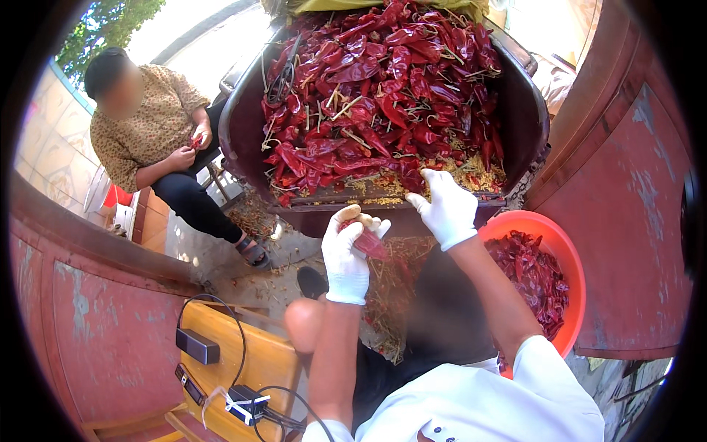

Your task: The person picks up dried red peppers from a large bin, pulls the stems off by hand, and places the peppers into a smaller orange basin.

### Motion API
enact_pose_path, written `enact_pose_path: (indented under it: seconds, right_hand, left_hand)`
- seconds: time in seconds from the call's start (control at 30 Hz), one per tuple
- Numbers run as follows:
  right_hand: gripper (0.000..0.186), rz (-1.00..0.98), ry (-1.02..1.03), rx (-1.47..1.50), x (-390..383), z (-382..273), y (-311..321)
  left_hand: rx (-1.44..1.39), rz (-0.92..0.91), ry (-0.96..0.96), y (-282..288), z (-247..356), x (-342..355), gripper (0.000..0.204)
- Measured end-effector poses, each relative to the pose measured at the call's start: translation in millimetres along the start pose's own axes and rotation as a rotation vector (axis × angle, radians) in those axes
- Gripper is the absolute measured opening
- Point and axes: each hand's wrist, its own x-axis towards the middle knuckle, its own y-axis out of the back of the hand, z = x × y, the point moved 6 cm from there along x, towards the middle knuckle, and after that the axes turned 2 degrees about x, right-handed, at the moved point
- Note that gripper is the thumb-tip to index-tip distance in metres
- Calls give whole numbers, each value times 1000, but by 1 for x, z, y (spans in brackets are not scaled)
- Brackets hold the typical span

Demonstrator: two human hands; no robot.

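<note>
My left hand (346, 254), in a white glove, is closed around a dried red chili pepper (370, 244), its body sticking out to the right of the fingers. To its right, my white-gloved right hand (448, 210) reaches the front edge of the heap of dried red chili peppers (383, 96). Its thumb and forefinger are apart beside a chili pepper (411, 175), and nothing shows clearly held between them. The heap fills a dark red cart bed (243, 140), with yellow seeds (383, 188) spread along the front lip.
An orange-red basin (578, 287) with chili pieces stands right of my legs. At the left, a seated person (151, 125) handles a red pepper. A wooden stool (258, 353) holds black devices and cables. Stems litter the floor. Red doors (618, 221) flank both sides.
</note>
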Motion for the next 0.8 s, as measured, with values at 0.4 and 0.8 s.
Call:
enact_pose_path:
  seconds: [0.4, 0.8]
  right_hand:
    - [31, -162, 17, 207, 5, -2, 11]
    - [26, -677, -66, 581, -28, -6, 56]
  left_hand:
    - [764, 46, -343, -9, 14, -9, 24]
    - [1522, -375, -760, -65, -4, -35, 41]
